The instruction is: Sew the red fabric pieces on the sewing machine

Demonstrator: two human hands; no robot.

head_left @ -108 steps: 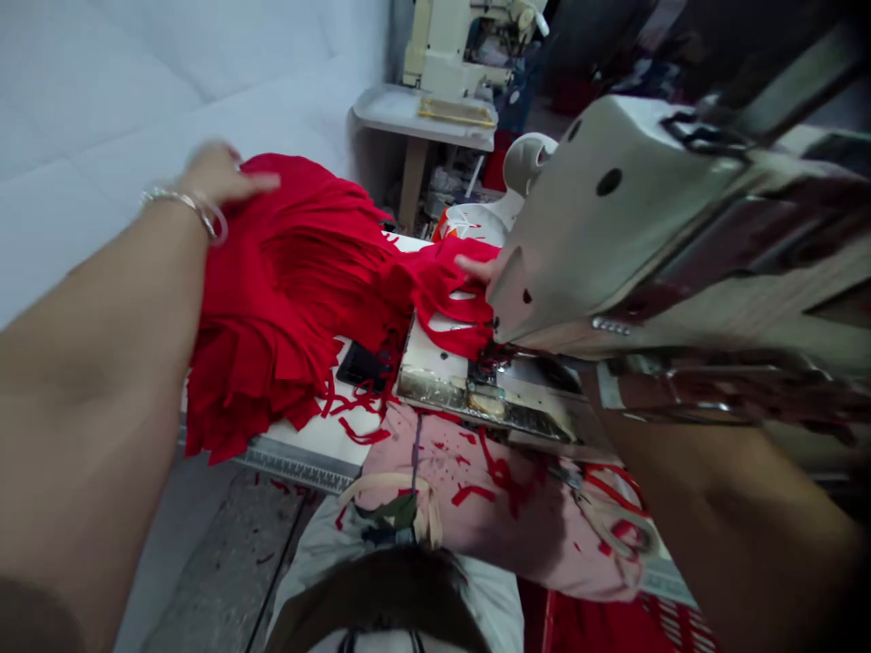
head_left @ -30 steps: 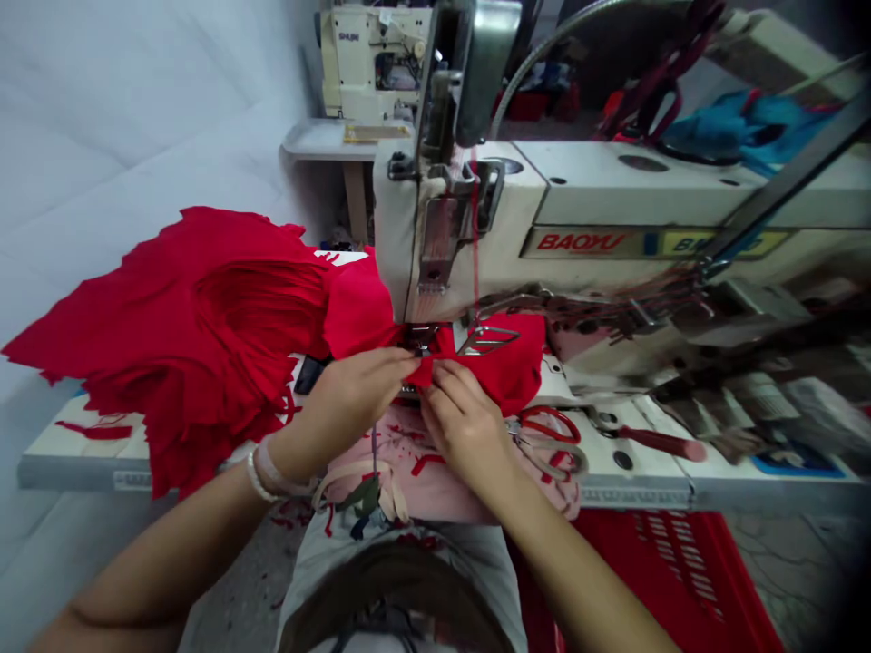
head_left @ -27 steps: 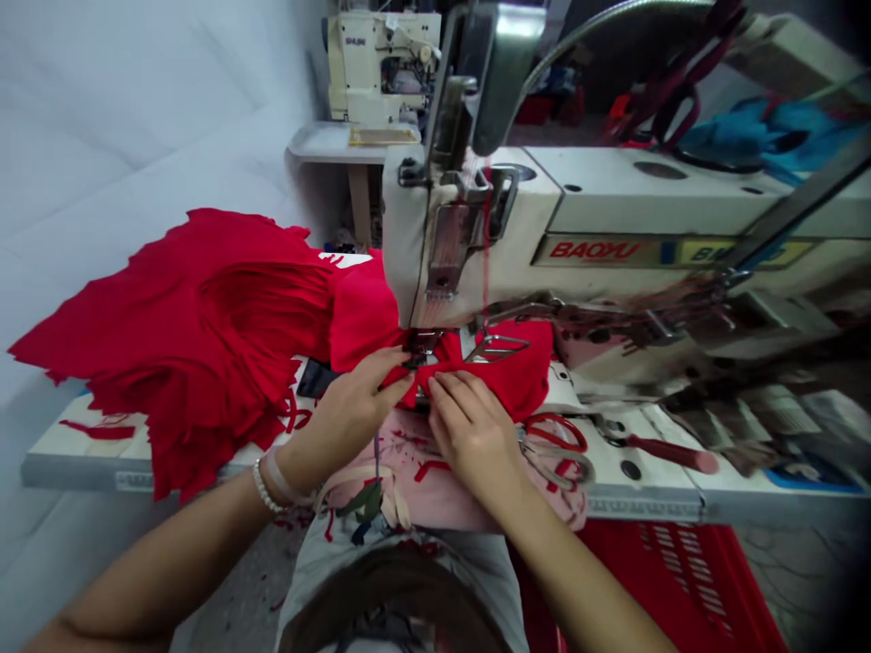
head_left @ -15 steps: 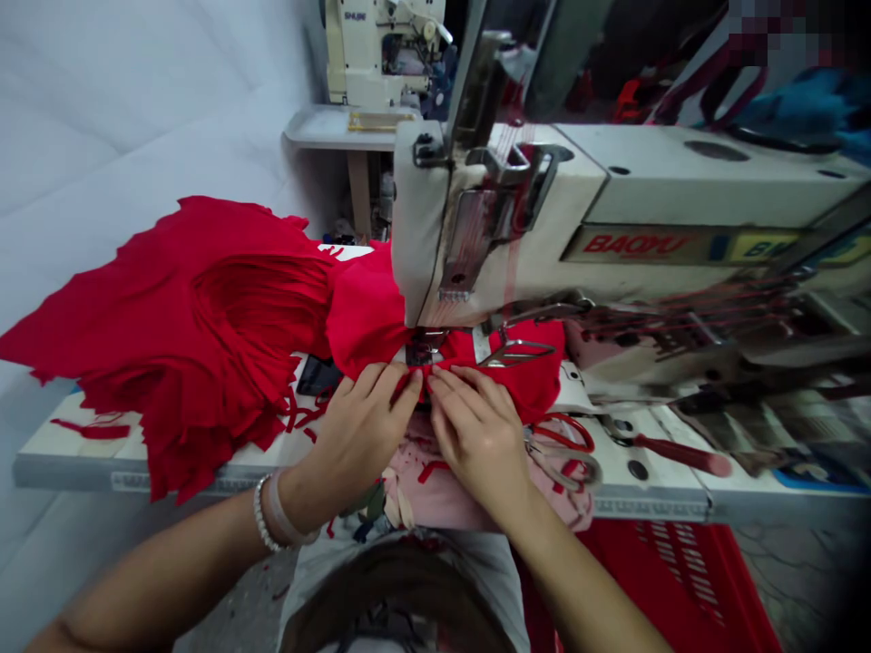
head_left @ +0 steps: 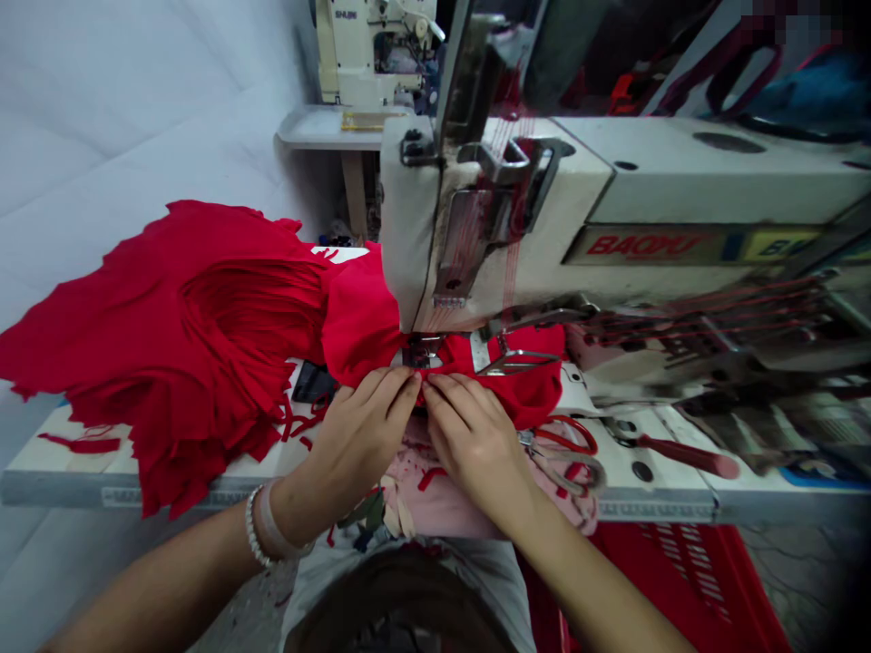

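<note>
Red fabric [head_left: 360, 317] lies under the presser foot [head_left: 423, 350] of a white sewing machine [head_left: 504, 263] and spreads out on both sides of it. My left hand [head_left: 371, 422] pinches the fabric's near edge just in front of the foot. Close beside it, my right hand [head_left: 473, 431] pinches the same edge, fingertips almost meeting the left ones. Both hands are closed on the cloth, and the fingers partly cover the edge they hold. Red threads run down the machine head above the foot.
A thick stack of red fabric pieces [head_left: 197, 336] rests at the left. Scissors with red handles [head_left: 575, 435] and a red-handled screwdriver [head_left: 690, 455] lie to the right. Pink cloth [head_left: 442, 508] hangs at the front edge, above a red crate [head_left: 680, 580]. Another sewing machine [head_left: 371, 54] stands behind.
The view has shifted slightly. Both hands stay at the fabric edge before the presser foot, with their fingertips a little closer together now.
</note>
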